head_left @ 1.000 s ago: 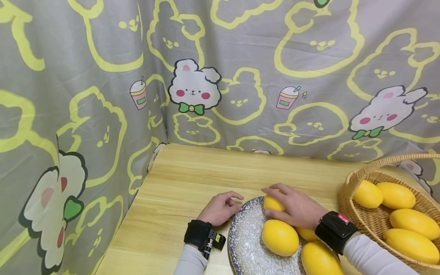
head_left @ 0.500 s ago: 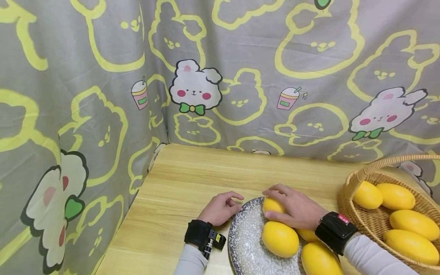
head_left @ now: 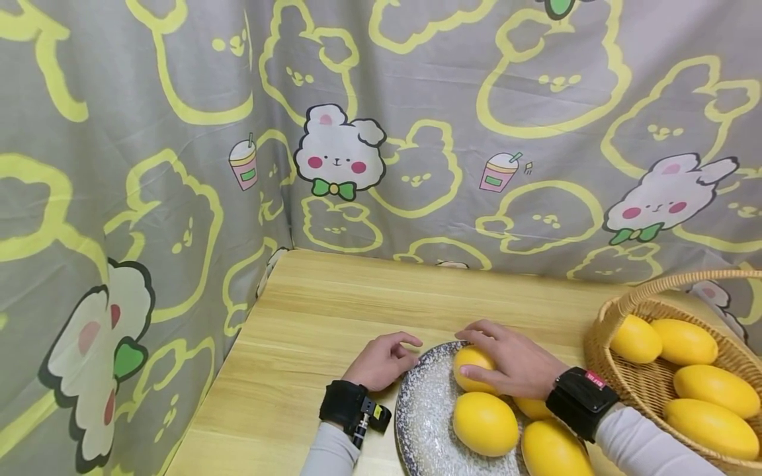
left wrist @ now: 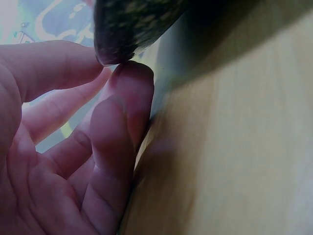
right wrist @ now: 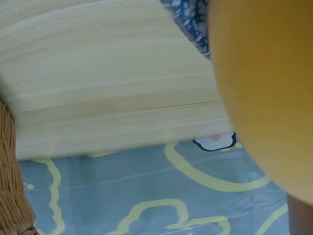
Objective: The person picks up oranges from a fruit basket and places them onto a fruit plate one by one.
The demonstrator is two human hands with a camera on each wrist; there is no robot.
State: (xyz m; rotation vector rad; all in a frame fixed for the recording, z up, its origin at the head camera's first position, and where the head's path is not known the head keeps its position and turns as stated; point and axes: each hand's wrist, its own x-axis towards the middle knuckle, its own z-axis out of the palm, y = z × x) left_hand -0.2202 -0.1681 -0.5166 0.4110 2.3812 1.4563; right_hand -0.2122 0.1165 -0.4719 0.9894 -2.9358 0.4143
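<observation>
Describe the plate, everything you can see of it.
The plate is round, with a grey-white speckled face and a dark blue rim, and looks ceramic. It lies flat on the wooden table at the near edge, partly cut off by the frame. Four yellow fruits lie on it; the right hand holds the farthest one. The left hand rests at its left rim, fingertips touching the edge.

Wooden table (head_left: 321, 311) matt; plate (head_left: 423, 410) speckled glaze; basket (head_left: 601, 337) woven wicker; mangoes (head_left: 485, 423) smooth.
</observation>
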